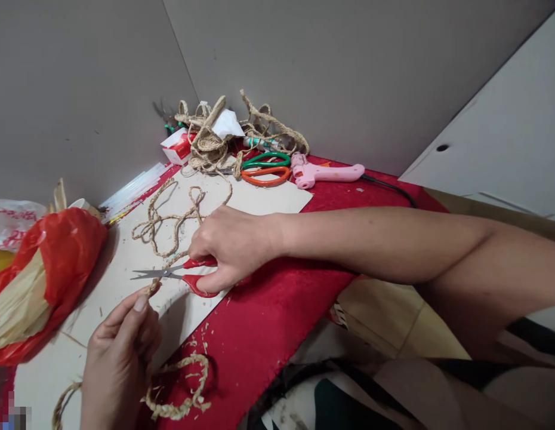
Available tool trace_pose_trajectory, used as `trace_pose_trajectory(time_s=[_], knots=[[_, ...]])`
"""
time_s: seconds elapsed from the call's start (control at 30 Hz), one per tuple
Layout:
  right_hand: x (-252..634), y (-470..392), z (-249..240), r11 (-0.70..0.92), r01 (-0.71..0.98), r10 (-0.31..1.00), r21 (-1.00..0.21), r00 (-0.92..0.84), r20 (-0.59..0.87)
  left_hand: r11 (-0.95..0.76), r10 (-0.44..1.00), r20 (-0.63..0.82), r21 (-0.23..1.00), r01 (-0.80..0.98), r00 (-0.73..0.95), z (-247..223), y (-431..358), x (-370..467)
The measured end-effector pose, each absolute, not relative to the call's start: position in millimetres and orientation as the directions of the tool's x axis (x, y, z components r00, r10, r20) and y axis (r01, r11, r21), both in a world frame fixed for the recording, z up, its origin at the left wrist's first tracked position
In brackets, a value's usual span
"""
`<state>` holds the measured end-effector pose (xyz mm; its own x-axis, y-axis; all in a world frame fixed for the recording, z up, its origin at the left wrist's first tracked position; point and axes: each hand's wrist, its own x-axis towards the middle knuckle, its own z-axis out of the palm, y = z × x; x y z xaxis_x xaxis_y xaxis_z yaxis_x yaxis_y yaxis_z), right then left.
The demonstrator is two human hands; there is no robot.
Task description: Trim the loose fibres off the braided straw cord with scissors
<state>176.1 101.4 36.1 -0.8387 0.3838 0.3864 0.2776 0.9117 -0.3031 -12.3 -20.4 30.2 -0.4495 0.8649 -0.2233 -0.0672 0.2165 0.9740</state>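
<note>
My left hand pinches a braided straw cord between thumb and fingertips, near the lower middle of the head view. Fingers of my right hand are in the red handles of a pair of scissors, whose blades point left and stand slightly apart. The blades lie at the cord just above my left fingertips; whether they touch it I cannot tell. A thin length of braided cord loops over the white board behind. Below, a thicker frayed braid curls beside my left hand.
A red plastic bag of pale dried husks stands at left. Along the wall lie coiled braids, scissors with green and orange handles, a pink glue gun with a black cable, and clear sticks. Red cloth covers the table.
</note>
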Motion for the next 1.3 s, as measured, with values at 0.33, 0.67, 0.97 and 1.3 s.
trace_pose_trajectory(time_s=[0.33, 0.67, 0.97, 1.3], knots=[[176, 98, 35, 0.916, 0.361, 0.399, -0.177, -0.868, 0.295, 0.187, 0.848, -0.192, 0.981, -0.059, -0.493, 28, -20, -14], [176, 98, 33, 0.944, 0.312, 0.330, -0.106, -0.894, 0.303, 0.248, 0.853, -0.262, 0.964, -0.091, -0.451, 30, -19, -21], [176, 99, 34, 0.944, 0.260, 0.310, -0.203, -0.907, 0.283, 0.243, 0.902, -0.262, 0.965, -0.098, -0.344, 29, -17, -26], [175, 99, 28, 0.956, 0.211, 0.269, -0.205, -0.908, 0.320, 0.260, 0.894, -0.303, 0.951, -0.166, -0.330, 29, -15, -27]])
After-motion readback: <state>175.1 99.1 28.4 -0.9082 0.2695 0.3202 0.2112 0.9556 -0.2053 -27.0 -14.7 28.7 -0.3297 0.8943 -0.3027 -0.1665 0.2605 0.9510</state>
